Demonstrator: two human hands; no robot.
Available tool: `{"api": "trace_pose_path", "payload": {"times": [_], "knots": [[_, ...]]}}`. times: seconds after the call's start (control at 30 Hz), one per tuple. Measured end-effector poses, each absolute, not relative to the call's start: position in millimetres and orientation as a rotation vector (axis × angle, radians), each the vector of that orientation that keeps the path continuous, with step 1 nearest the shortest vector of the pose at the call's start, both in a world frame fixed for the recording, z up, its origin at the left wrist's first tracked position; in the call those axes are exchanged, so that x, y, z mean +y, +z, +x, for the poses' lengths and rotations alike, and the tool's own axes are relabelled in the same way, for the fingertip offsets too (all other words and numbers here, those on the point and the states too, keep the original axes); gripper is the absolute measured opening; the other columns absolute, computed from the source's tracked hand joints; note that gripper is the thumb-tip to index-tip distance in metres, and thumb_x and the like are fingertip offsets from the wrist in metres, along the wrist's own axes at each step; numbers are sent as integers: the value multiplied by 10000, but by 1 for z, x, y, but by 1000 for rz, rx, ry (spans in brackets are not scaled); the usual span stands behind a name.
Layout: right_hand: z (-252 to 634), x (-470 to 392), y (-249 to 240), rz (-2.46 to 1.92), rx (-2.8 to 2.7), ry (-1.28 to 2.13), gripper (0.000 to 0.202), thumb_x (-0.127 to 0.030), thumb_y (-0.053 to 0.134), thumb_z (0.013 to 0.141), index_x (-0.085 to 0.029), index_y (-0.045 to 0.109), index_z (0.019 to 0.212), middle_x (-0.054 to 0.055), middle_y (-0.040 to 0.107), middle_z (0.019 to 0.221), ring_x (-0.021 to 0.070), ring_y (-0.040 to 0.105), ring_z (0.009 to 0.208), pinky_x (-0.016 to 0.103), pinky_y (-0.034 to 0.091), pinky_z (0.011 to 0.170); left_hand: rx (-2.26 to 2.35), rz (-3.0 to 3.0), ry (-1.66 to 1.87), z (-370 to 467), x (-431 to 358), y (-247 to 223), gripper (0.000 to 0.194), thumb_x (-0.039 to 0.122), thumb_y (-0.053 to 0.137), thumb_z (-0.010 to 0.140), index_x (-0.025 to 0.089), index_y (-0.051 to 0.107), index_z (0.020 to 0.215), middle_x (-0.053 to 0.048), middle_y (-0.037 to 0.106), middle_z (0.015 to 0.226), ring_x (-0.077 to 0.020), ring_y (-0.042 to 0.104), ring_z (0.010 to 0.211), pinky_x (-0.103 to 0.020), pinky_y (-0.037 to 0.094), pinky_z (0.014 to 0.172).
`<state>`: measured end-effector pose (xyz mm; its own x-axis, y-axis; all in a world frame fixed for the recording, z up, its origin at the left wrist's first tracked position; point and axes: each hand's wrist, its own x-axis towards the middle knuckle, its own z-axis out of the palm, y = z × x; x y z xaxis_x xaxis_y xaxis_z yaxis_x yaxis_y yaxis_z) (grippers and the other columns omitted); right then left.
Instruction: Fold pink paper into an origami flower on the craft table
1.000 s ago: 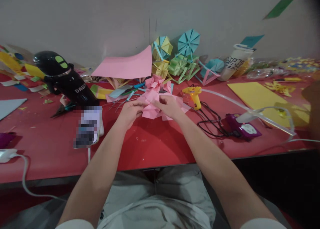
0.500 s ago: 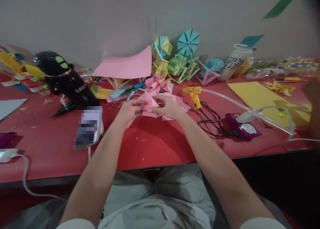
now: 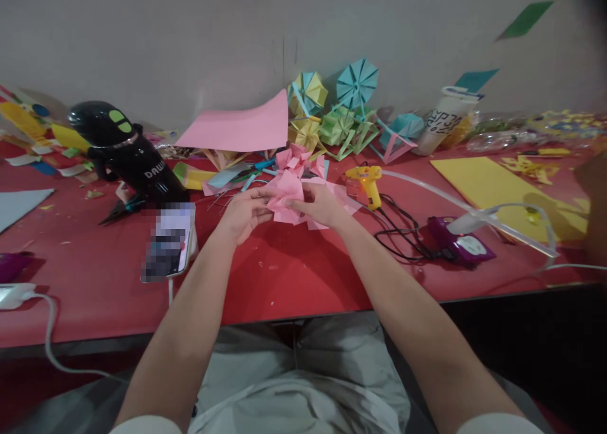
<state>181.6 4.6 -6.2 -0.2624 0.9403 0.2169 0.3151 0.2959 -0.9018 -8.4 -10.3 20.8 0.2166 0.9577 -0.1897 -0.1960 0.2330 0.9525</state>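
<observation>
Between my two hands is a piece of folded pink paper (image 3: 287, 193), its flaps spread upward. My left hand (image 3: 249, 212) grips its left edge, the fingertips partly behind the paper. On the other side my right hand (image 3: 320, 204) pinches it, thumb in front and fingers bent behind. Loose pink paper squares (image 3: 317, 224) lie flat on the red table under and beside my right hand. Just beyond my hands sits a cluster of folded pink paper pieces (image 3: 294, 159).
Right of my hands lies a yellow hot glue gun (image 3: 365, 182), its black cord running to a purple power strip (image 3: 458, 239). A phone (image 3: 169, 241) and a black bottle (image 3: 137, 159) stand left. Folded paper lanterns (image 3: 358, 83) line the wall beside a white cup (image 3: 446, 119).
The pink paper between my hands has turned, and its flaps now stand more upright and open. My right thumb has moved onto its front. Both hands stay in nearly the same place.
</observation>
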Motion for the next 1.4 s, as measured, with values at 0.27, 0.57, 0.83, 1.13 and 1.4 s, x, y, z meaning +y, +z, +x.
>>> {"api": "trace_pose_path", "payload": {"times": [0.27, 0.57, 0.83, 1.13, 1.4], "knots": [[182, 6, -10, -1067, -1702, 1103, 311, -434, 695, 717, -176, 594, 857, 35, 624, 815, 140, 552, 682, 277, 492, 585, 1045, 949, 1035, -7, -12, 24, 271, 26, 597, 618, 158, 588, 854, -3, 628, 793, -92, 609, 635, -249, 523, 661], [182, 3, -5, -1115, -1723, 1033, 328, -452, 702, 718, -165, 601, 841, 43, 633, 819, 145, 566, 688, 266, 487, 574, 1040, 1056, 1064, -5, -12, 17, 338, 70, 762, 594, 162, 548, 840, 30, 622, 737, -77, 617, 659, -211, 516, 657], [183, 6, -8, -1089, -1658, 1165, 343, -479, 705, 744, -189, 524, 717, -3, 560, 627, 114, 538, 534, 264, 494, 510, 1096, 1081, 1055, -5, -10, 16, 266, 73, 739, 646, 161, 559, 821, -6, 639, 769, -114, 634, 713, -259, 527, 699], [182, 2, -2, -1126, -1622, 1146, 376, -485, 730, 733, -187, 505, 689, -8, 549, 619, 104, 537, 523, 258, 503, 494, 1091, 1049, 1022, -5, -11, 20, 155, 62, 664, 679, 149, 657, 808, -9, 619, 807, -75, 587, 659, -215, 508, 660], [183, 4, -5, -1123, -1635, 1140, 366, -476, 717, 761, -185, 507, 690, -5, 564, 611, 105, 552, 520, 249, 493, 494, 1064, 1030, 977, -8, -10, 20, 207, 44, 600, 692, 147, 710, 835, -27, 651, 768, -84, 593, 641, -231, 524, 689]]}}
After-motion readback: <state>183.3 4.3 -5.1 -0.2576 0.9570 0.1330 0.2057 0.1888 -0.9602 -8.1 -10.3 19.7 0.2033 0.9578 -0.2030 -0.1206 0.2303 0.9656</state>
